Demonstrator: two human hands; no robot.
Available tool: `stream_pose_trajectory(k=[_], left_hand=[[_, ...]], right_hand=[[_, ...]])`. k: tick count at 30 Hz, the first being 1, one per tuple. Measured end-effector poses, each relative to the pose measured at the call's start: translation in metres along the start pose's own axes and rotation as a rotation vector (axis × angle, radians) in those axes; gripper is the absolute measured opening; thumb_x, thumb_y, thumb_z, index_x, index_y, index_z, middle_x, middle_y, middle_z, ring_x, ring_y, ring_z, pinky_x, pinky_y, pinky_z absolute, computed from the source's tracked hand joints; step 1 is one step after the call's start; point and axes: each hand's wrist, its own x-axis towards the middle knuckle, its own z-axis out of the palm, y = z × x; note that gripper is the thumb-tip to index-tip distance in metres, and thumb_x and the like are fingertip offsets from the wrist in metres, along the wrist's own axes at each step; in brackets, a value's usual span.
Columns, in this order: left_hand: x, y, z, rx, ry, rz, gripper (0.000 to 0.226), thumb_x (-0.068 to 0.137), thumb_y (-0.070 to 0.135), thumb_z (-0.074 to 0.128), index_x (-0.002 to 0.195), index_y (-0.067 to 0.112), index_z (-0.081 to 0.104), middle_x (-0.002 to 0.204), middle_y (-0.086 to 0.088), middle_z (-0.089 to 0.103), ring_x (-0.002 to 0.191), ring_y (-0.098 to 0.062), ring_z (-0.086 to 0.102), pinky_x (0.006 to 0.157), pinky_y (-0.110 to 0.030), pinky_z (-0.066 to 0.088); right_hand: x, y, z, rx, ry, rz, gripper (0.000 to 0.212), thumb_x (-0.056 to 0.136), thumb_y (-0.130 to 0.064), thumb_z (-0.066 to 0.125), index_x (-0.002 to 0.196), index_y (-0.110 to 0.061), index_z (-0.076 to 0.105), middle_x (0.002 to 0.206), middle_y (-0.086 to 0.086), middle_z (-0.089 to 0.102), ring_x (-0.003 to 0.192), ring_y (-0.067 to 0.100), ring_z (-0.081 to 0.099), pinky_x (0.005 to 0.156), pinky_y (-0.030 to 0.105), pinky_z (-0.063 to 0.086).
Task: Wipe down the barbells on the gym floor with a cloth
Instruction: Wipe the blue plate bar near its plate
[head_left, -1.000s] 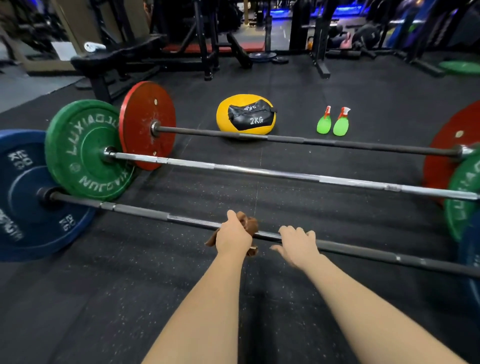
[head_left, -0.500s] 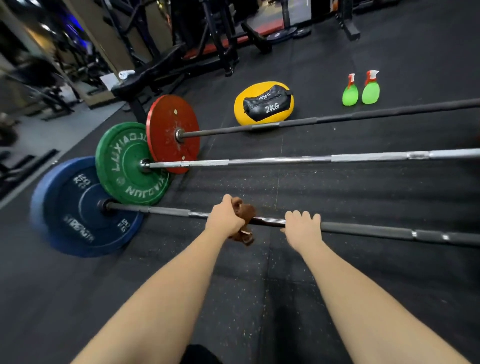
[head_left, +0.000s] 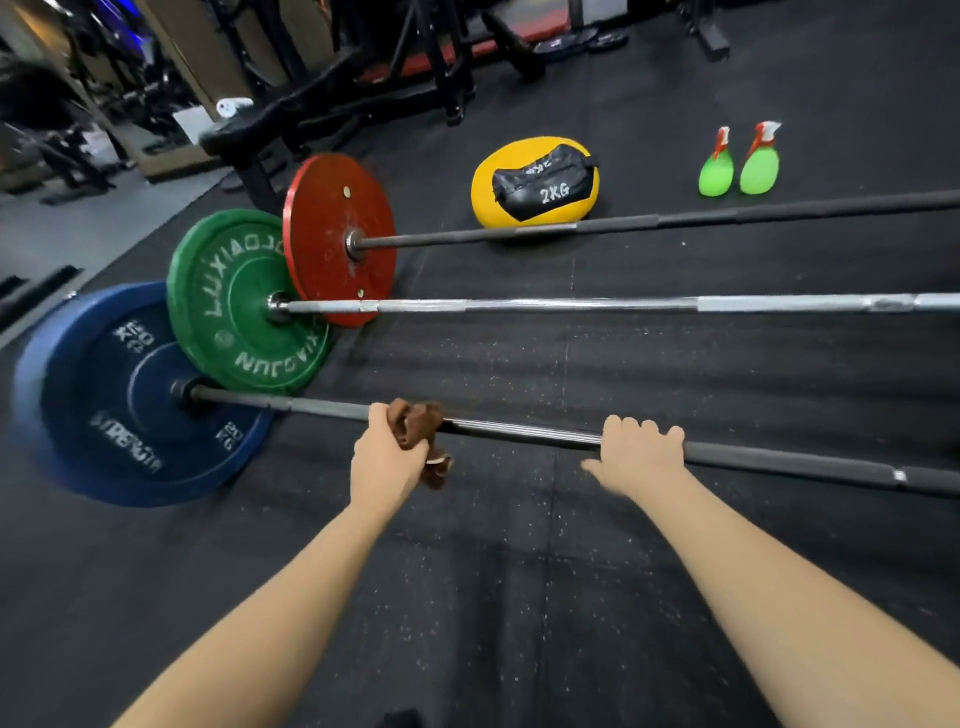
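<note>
Cloth position: brown cloth is bunched around the shaft of the nearest barbell, on the smooth dark section just left of the shiny knurled stretch. Left hand grips the cloth from the near side, fingers closed round cloth and bar together; a loose tail of fabric hangs below the hand toward the floor.

Right hand sits on the same shaft, well apart from the cloth to its right. Its fingers are curled over the top of the bar and the thumb is stretched out toward the left on the near side. The bare knurled length lies between the two hands.

Left end of this bar carries a blue plate, blurred at its outer edge.

Other bars: middle barbell, chrome, with a green plate; far barbell, black, with a red plate. All three lie roughly parallel, and the plates overlap in view.

Beyond the far bar: a yellow 2KG weight ball touching or just behind the shaft, cannot tell which. Two green spray bottles stand side by side further right. A black bench stands behind the red plate.
</note>
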Motion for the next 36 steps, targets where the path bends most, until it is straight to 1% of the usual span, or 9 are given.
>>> stream_pose_trajectory(k=[2,5,10,15,17,19,25,32,36], left_hand=[[0.004,-0.016,0.007,-0.178,0.08,-0.029,0.032,0.09,0.024,0.07,0.113,0.026,0.047,0.092,0.006,0.065,0.082,-0.009,0.069,0.063,-0.023,0.048],[0.02,-0.043,0.025,-0.317,0.177,-0.042,0.034,0.088,0.027,0.073,0.11,0.032,0.048,0.097,0.009,0.068,0.091,-0.017,0.066,0.079,-0.035,0.052],[0.054,-0.085,0.045,-0.432,0.253,-0.057,0.035,0.087,0.031,0.075,0.097,0.044,0.043,0.098,0.015,0.064,0.091,-0.009,0.065,0.08,-0.036,0.053],[0.081,-0.11,0.047,-0.425,0.227,-0.062,0.04,0.082,0.036,0.075,0.098,0.047,0.04,0.102,0.016,0.061,0.094,-0.011,0.062,0.087,-0.045,0.055],[0.085,-0.115,0.047,-0.42,0.215,0.036,0.047,0.08,0.032,0.079,0.104,0.045,0.04,0.109,0.016,0.058,0.101,-0.012,0.059,0.087,-0.04,0.053],[0.092,-0.122,0.044,-0.412,0.229,0.097,0.049,0.079,0.031,0.08,0.107,0.043,0.041,0.112,0.016,0.057,0.104,-0.011,0.058,0.084,-0.034,0.05],[0.136,-0.151,0.01,-0.51,0.381,-0.147,0.047,0.083,0.018,0.074,0.108,0.043,0.043,0.112,0.01,0.064,0.098,-0.012,0.06,0.083,-0.03,0.046],[0.109,-0.122,0.048,-0.372,0.37,0.063,0.042,0.077,0.02,0.083,0.111,0.025,0.06,0.102,0.009,0.056,0.097,-0.013,0.056,0.082,-0.034,0.052],[0.094,-0.115,0.061,-0.389,0.312,0.092,0.044,0.079,0.03,0.078,0.118,0.028,0.058,0.105,0.01,0.054,0.097,-0.014,0.058,0.081,-0.039,0.055]], right_hand=[[-0.001,-0.01,-0.002,-0.094,-0.017,0.018,0.067,0.095,-0.068,0.052,0.135,-0.016,0.042,0.138,0.004,0.05,0.129,0.028,0.046,0.107,0.053,0.037],[0.009,-0.043,-0.012,-0.267,0.086,-0.103,0.084,0.087,-0.075,0.056,0.146,-0.019,0.034,0.143,0.006,0.042,0.131,0.031,0.041,0.105,0.052,0.038],[0.062,-0.15,-0.02,-0.122,-0.017,-0.344,0.102,0.077,-0.082,0.062,0.153,-0.022,0.032,0.146,0.005,0.045,0.134,0.029,0.044,0.104,0.046,0.044],[0.097,-0.232,-0.017,0.007,-0.134,-0.287,0.06,0.086,-0.065,0.065,0.117,-0.014,0.059,0.106,0.003,0.067,0.093,0.026,0.067,0.082,0.039,0.057],[0.101,-0.241,-0.014,0.01,-0.146,-0.202,0.034,0.093,-0.044,0.06,0.102,-0.011,0.06,0.092,0.003,0.07,0.078,0.025,0.069,0.073,0.036,0.057],[0.097,-0.245,-0.014,-0.09,-0.059,-0.184,0.024,0.093,-0.037,0.057,0.1,-0.015,0.055,0.094,0.004,0.065,0.08,0.027,0.063,0.072,0.035,0.051],[0.098,-0.247,-0.009,-0.118,-0.071,-0.134,0.023,0.091,-0.035,0.056,0.101,-0.014,0.058,0.082,0.0,0.057,0.079,0.028,0.062,0.073,0.035,0.051],[0.097,-0.25,-0.004,-0.152,0.016,-0.134,0.02,0.088,-0.035,0.058,0.1,-0.019,0.063,0.077,-0.002,0.055,0.074,0.027,0.062,0.068,0.033,0.049],[0.099,-0.247,-0.001,-0.142,0.043,-0.144,0.02,0.089,-0.038,0.059,0.098,-0.021,0.063,0.077,-0.002,0.052,0.074,0.029,0.058,0.068,0.033,0.046]])
